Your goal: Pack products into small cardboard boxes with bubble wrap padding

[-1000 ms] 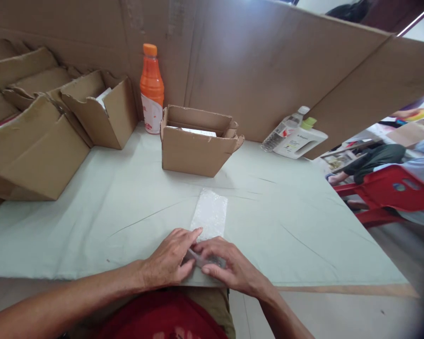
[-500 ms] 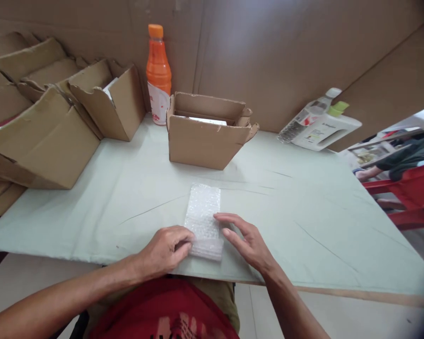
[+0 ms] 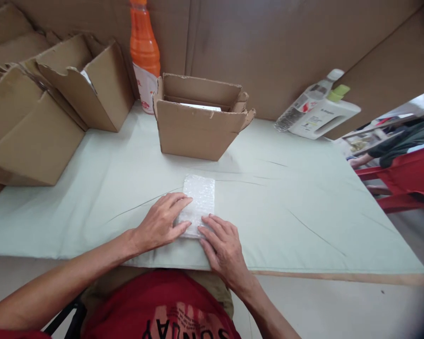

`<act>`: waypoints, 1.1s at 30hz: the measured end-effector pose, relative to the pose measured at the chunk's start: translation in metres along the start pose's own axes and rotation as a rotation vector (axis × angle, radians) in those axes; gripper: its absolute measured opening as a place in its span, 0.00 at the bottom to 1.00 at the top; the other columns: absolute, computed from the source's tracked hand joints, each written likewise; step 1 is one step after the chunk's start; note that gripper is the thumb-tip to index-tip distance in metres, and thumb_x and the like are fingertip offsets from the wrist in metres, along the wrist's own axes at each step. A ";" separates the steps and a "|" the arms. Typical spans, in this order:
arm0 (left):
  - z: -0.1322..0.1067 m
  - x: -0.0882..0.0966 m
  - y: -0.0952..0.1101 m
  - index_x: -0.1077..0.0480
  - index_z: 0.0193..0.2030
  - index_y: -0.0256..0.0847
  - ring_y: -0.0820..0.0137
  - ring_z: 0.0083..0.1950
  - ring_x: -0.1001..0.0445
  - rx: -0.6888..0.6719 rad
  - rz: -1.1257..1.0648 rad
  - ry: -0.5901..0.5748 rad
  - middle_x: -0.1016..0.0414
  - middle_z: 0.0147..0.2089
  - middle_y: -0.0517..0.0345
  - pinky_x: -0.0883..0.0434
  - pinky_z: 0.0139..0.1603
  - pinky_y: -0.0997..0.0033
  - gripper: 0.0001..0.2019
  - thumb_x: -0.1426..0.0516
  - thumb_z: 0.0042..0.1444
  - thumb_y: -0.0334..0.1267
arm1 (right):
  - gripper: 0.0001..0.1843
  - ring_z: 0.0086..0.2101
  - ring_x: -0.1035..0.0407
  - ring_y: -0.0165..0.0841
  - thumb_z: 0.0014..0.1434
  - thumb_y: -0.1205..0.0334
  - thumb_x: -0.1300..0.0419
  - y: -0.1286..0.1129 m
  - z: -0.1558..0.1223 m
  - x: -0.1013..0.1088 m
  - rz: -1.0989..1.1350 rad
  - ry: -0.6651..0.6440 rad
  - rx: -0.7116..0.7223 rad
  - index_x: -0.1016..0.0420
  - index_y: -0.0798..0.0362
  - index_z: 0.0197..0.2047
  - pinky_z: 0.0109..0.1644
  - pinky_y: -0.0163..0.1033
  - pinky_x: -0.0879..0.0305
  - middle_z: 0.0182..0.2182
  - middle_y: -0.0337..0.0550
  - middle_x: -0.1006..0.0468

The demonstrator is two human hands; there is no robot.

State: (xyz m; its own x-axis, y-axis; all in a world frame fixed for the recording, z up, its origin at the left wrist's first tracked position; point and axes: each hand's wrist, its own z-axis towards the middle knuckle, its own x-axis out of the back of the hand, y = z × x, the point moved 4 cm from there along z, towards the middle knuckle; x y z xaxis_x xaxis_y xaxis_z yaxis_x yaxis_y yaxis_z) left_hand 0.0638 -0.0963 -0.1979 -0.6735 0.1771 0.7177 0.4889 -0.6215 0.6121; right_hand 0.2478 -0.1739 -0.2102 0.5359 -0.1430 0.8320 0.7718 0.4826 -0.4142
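Cardboard walls [image 3: 268,47] ring a pale green surface [image 3: 286,212], with an open box [image 3: 198,127] at mid-back, an orange bottle [image 3: 143,47] behind it and a white jug [image 3: 321,117] lying on its side at the right. Down near the front edge, apart from the box, the bubble wrap [image 3: 201,195] lies flat. The left hand [image 3: 160,223] presses its left side and the right hand [image 3: 223,245] its near end, each grip flat and open, fingers laid on top, clasping nothing.
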 end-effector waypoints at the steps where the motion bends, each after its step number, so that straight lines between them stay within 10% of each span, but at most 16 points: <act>1: -0.005 0.004 0.004 0.33 0.63 0.43 0.54 0.59 0.27 -0.026 -0.023 0.000 0.26 0.59 0.43 0.29 0.59 0.50 0.25 0.40 0.58 0.37 | 0.15 0.55 0.29 0.44 0.65 0.70 0.43 0.002 0.001 0.001 0.015 0.008 -0.006 0.26 0.49 0.53 0.54 0.53 0.34 0.54 0.49 0.20; 7: -0.028 -0.001 0.017 0.31 0.61 0.42 0.61 0.43 0.23 -0.029 -0.123 -0.106 0.19 0.45 0.50 0.28 0.48 0.57 0.21 0.45 0.60 0.31 | 0.13 0.41 0.24 0.38 0.68 0.67 0.45 0.004 0.006 0.004 0.208 -0.018 -0.089 0.25 0.46 0.52 0.45 0.46 0.29 0.41 0.44 0.17; 13: -0.016 -0.010 0.001 0.29 0.58 0.42 0.64 0.40 0.22 0.150 -0.073 -0.035 0.19 0.43 0.53 0.26 0.44 0.64 0.19 0.45 0.61 0.32 | 0.18 0.51 0.27 0.44 0.65 0.68 0.41 -0.002 0.001 0.021 0.038 0.175 -0.042 0.29 0.45 0.57 0.52 0.52 0.31 0.53 0.50 0.22; 23: -0.021 -0.003 0.013 0.32 0.59 0.40 0.56 0.52 0.26 -0.089 0.037 0.001 0.22 0.51 0.46 0.31 0.56 0.51 0.19 0.41 0.61 0.35 | 0.13 0.43 0.25 0.41 0.67 0.69 0.45 0.007 0.021 0.006 -0.008 -0.001 0.037 0.26 0.50 0.52 0.47 0.50 0.33 0.44 0.47 0.17; 33: -0.021 0.001 0.004 0.31 0.56 0.37 0.58 0.46 0.25 0.077 0.161 -0.025 0.21 0.46 0.49 0.30 0.48 0.55 0.15 0.46 0.64 0.33 | 0.17 0.52 0.30 0.44 0.66 0.65 0.40 -0.003 0.008 0.016 -0.033 0.029 0.018 0.30 0.51 0.58 0.52 0.51 0.34 0.54 0.53 0.24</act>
State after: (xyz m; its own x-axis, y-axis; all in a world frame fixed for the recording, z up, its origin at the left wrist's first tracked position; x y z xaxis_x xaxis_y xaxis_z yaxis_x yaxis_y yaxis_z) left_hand 0.0533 -0.1145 -0.2015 -0.5692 0.0993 0.8162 0.6315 -0.5829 0.5113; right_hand 0.2513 -0.1712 -0.1925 0.5206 -0.1840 0.8338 0.7827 0.4930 -0.3799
